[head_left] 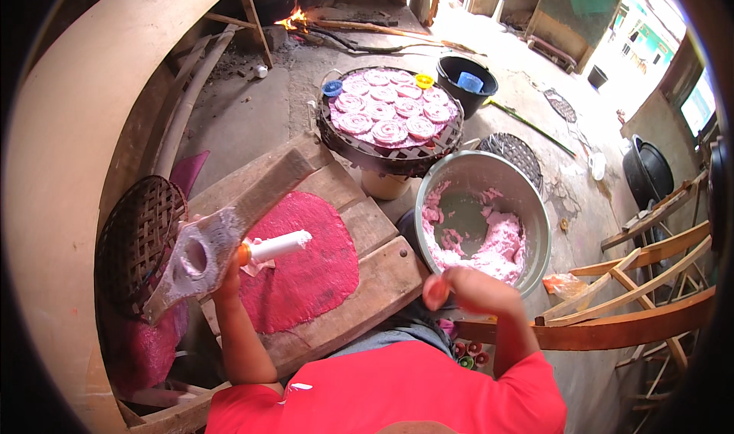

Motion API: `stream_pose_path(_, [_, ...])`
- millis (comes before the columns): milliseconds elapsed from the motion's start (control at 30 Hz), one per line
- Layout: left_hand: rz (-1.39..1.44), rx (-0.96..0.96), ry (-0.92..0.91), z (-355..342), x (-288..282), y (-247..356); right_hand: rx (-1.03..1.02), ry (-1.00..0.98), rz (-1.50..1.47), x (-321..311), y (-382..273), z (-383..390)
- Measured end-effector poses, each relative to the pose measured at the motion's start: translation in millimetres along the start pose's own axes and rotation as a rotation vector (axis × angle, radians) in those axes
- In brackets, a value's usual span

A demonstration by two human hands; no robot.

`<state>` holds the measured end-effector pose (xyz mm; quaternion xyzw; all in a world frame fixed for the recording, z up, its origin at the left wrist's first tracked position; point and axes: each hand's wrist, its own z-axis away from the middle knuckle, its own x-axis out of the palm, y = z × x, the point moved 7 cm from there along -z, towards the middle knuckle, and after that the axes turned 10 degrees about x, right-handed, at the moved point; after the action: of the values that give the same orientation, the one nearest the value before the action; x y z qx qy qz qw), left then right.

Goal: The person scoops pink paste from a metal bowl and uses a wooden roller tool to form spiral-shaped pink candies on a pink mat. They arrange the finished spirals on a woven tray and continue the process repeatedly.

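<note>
My left hand (227,279) grips a wooden hand press, a long lever board (264,193) with a dough-smeared hole. A white tube (280,246) with an orange ring sticks out sideways from it, pink dough at its end. Below lies a round red-pink sheet (317,281) on a low wooden plank table (375,275). My right hand (480,290) is curled closed by the near rim of a large grey basin (541,235). Motion blurs its fingertips; something reddish may be in them. Sticky pink dough (501,243) clings inside the basin.
Beyond the table, a round woven tray (336,137) bears several coiled pink noodle rounds. Behind it stands a black bucket (466,101) holding a blue container. A fire (293,18) burns at the back left. Woven baskets (141,231) lean at left; a wooden frame (619,331) lies at right.
</note>
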<state>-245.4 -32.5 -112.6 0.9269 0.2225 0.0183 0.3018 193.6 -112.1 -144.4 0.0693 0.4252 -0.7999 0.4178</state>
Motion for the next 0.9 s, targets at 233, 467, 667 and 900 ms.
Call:
stream_pose_path(233, [-0.111, 0.060, -0.004, -20.7, 24.2, 40.8, 0.017, 0.681, 0.319, -206.1, -61.0, -118.8])
stream_pose_path(467, [-0.043, 0.089, -0.042, -29.8, 21.1, 60.7, 0.230, 0.407, 0.453, -249.4, -1.2, -258.3])
stream_pose_path(667, [-0.051, 0.142, -0.083, -30.2, 30.4, 56.7, -0.350, 0.823, 0.468, -224.3, -191.1, -137.7])
stream_pose_path(900, [-0.364, 0.485, 0.026, -62.9, 46.1, 67.5, -1.285, 0.373, 0.421, -55.5, -501.7, 66.6])
